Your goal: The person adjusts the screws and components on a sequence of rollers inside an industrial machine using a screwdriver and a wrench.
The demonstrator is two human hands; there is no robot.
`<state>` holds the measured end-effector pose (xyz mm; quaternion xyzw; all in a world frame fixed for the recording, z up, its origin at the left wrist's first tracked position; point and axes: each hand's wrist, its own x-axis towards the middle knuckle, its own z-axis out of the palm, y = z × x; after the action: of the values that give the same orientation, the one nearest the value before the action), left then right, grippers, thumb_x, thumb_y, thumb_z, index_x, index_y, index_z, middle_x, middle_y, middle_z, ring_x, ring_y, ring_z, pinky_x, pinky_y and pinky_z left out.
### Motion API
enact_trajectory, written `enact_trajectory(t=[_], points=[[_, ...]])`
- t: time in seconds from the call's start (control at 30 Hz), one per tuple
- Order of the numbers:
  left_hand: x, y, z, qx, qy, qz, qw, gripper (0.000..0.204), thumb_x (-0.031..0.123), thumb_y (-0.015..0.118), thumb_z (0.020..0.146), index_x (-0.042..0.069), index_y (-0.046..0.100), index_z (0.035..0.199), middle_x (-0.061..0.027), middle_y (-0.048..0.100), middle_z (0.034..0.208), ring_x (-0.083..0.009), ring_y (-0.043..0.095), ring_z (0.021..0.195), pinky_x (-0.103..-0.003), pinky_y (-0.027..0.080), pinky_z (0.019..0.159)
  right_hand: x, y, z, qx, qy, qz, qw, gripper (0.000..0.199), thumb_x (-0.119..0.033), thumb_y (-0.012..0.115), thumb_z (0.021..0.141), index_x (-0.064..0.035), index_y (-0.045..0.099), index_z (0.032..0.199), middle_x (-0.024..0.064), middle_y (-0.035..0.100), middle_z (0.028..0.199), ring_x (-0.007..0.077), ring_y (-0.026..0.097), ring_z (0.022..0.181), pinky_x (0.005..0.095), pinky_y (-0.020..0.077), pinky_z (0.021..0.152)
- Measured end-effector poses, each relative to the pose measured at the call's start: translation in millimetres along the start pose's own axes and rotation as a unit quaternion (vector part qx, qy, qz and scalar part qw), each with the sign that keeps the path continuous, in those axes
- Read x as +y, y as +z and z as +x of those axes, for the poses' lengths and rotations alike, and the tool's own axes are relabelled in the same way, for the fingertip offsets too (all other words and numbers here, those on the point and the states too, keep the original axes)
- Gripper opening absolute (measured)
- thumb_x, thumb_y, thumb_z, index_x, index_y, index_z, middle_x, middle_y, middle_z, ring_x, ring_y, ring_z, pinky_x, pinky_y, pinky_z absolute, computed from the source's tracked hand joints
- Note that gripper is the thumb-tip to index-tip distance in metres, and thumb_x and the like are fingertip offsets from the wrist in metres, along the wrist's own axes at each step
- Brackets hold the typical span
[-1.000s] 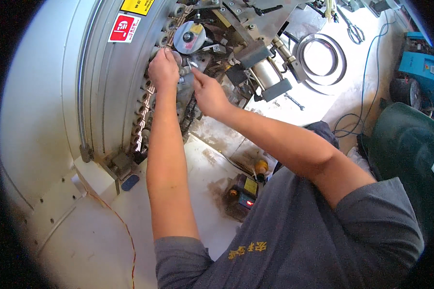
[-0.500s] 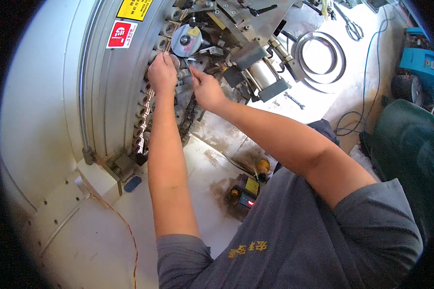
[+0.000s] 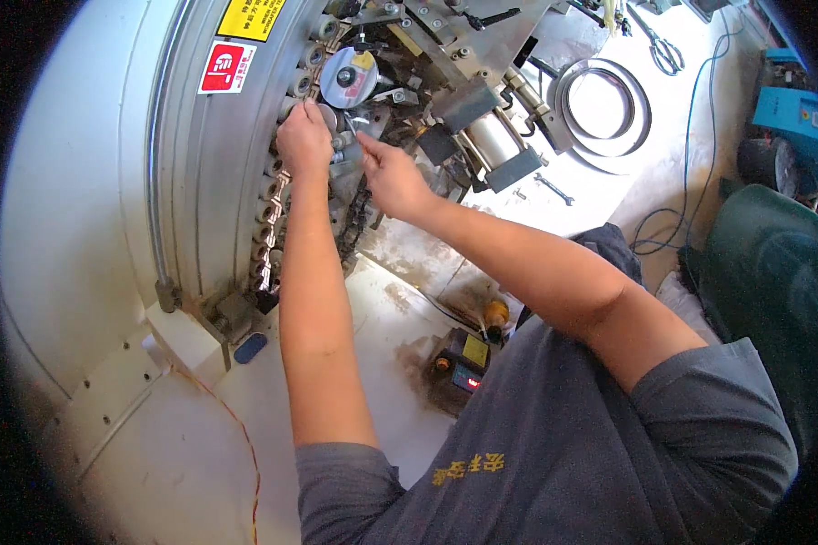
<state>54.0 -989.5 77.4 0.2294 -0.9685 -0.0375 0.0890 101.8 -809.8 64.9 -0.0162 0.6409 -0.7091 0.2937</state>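
Both my hands reach into the roller and bracket workings of a grey metal machine. My left hand is closed beside the row of rollers, its fingertips at the edge of a small round metal disc; what it grips, if anything, is hidden. Just to its right, my right hand is closed in a pinch, thumb and forefinger pointing up and left. A thin shiny piece shows near those fingertips, too small to name. Above both hands sits a larger pale disc with a dark hub.
A cylinder block juts out right of my hands. Beyond it lie coiled metal bands, a wrench and scissors. Below are a small box with a lit display and a yellow-handled tool. A blue cable trails at right.
My right hand has shifted very slightly downward. The left hand stays almost where it was, and the thin shiny piece near the right fingertips catches the light differently.
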Motion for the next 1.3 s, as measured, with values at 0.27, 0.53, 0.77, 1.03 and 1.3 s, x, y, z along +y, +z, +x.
enact_trajectory(t=[0.27, 0.53, 0.77, 1.03, 1.3], points=[[-1, -5, -3, -0.016, -0.006, -0.006, 1.000, 0.041, 0.036, 0.046, 0.104, 0.004, 0.071, 0.098, -0.0260, 0.071, 0.095, -0.0500, 0.066, 0.091, -0.060, 0.050, 0.082, -4, 3, 10, 0.000, 0.043, -0.012, 0.999, 0.042, -0.017, 0.055, 0.100, -0.0011, 0.060, 0.139, 0.0323, 0.068, 0.106, 0.0410, 0.072, 0.094, 0.0426, 0.0558, 0.085], [-4, -1, 0, -0.014, 0.005, -0.017, 1.000, 0.040, 0.038, 0.046, 0.105, 0.007, 0.071, 0.101, -0.0254, 0.071, 0.096, -0.0497, 0.066, 0.092, -0.060, 0.050, 0.082, -13, -1, 40, -0.020, 0.181, 0.033, 0.983, 0.033, -0.016, 0.051, 0.100, -0.0056, 0.067, 0.127, 0.0257, 0.073, 0.096, 0.0407, 0.074, 0.087, 0.0494, 0.0577, 0.079], [-6, 0, -2, -0.009, 0.005, -0.037, 0.999, 0.041, 0.038, 0.046, 0.105, 0.005, 0.071, 0.097, -0.0262, 0.071, 0.094, -0.0499, 0.066, 0.090, -0.060, 0.050, 0.081, -24, -1, -1, 0.007, 0.038, -0.018, 0.999, 0.026, -0.013, 0.050, 0.099, -0.0022, 0.061, 0.120, 0.0312, 0.068, 0.098, 0.0506, 0.067, 0.093, 0.0549, 0.0542, 0.083], [6, -4, 3, -0.030, 0.007, -0.029, 0.999, 0.042, 0.036, 0.044, 0.106, 0.004, 0.070, 0.102, -0.0274, 0.070, 0.096, -0.0512, 0.064, 0.092, -0.059, 0.049, 0.082, -16, -7, 12, -0.014, 0.087, -0.012, 0.996, 0.038, -0.014, 0.048, 0.100, -0.0040, 0.062, 0.133, 0.0316, 0.070, 0.094, 0.0450, 0.072, 0.087, 0.0501, 0.0572, 0.078], [-3, -2, -3, -0.011, -0.005, -0.006, 1.000, 0.041, 0.036, 0.045, 0.104, 0.005, 0.071, 0.097, -0.0277, 0.070, 0.094, -0.0510, 0.065, 0.089, -0.061, 0.049, 0.081, -30, 2, -4, -0.041, 0.125, 0.111, 0.985, 0.032, -0.009, 0.047, 0.101, -0.0009, 0.064, 0.126, 0.0195, 0.064, 0.068, 0.0286, 0.063, 0.047, 0.0446, 0.0509, 0.046]])
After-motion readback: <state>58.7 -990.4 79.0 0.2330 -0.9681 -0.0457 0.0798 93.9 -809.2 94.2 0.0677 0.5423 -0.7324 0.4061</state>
